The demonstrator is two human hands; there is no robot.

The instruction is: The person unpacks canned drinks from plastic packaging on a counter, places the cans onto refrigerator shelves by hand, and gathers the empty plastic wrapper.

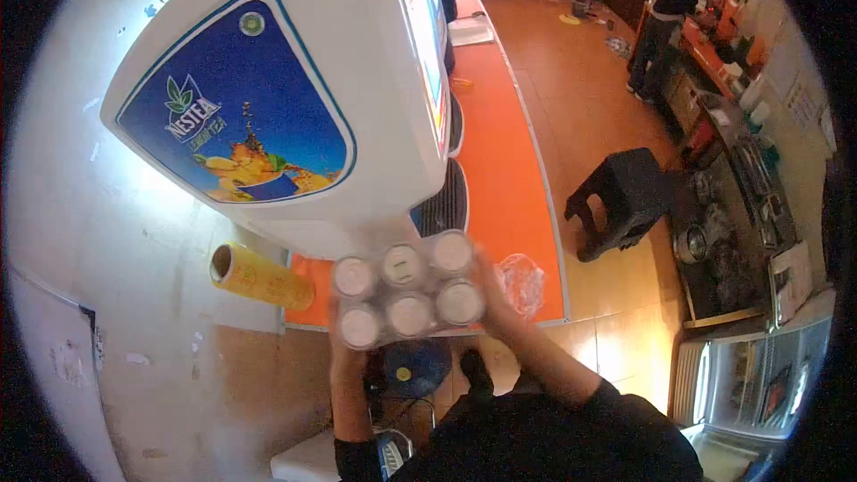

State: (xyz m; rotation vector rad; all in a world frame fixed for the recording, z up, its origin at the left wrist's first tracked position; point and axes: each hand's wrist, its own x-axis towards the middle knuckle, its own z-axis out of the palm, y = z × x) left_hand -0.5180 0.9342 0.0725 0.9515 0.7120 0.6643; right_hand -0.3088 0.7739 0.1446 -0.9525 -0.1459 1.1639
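Observation:
Between my two hands is a clear plastic-wrapped pack of cans (409, 314), with several round, pale ends facing up in two rows. It is held above the near end of the orange counter (500, 143) and is slightly blurred. My left hand (345, 344) grips its left side, and my right hand (496, 299) its right side; the fingers are mostly hidden behind the pack. Crumpled clear plastic (520, 286) lies on the counter beside my right hand. To the left of the pack, a yellow roll (262, 277) with a hollow core rests near the wall.
A large white drink dispenser (357, 62) with a Nestea label stands over the counter. On the tiled floor to the right is a black stool (622, 201). Shelves with pots (692, 243) line the right wall, where another person (665, 18) stands farther back. A glass-fronted cooler (759, 384) is at lower right.

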